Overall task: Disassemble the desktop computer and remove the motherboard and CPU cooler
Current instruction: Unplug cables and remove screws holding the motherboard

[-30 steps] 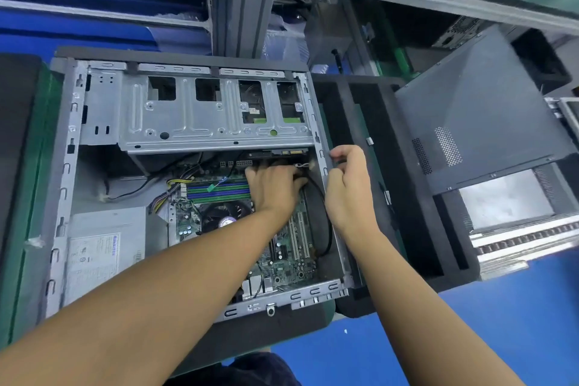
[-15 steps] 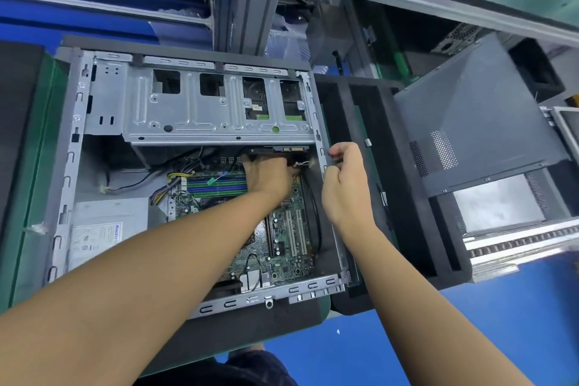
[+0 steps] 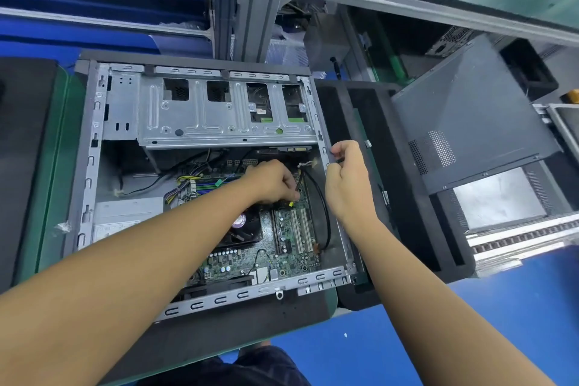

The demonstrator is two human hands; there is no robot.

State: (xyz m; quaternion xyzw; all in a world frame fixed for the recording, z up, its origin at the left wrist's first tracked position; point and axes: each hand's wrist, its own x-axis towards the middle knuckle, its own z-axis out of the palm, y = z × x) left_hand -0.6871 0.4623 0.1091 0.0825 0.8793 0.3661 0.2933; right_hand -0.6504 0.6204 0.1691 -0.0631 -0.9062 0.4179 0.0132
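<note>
Lying on its side on table (image 3: 50, 182), case (image 3: 91, 166) is open. Mobo (image 3: 288, 260): green PCB, white slots, flat on case floor. Cooler (image 3: 242, 230): black fan, purple hub label, partly under L forearm. L hand (image 3: 271, 182) fingers curl round black cable (image 3: 326, 213) at mobo. R hand (image 3: 347, 178) pinches small black piece (image 3: 340, 160) at case rim.

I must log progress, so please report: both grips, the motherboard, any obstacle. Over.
Left grip holds black cable at the motherboard. Right grip pinches small dark part at case rim. Motherboard and CPU cooler in case; cables attached.
</note>
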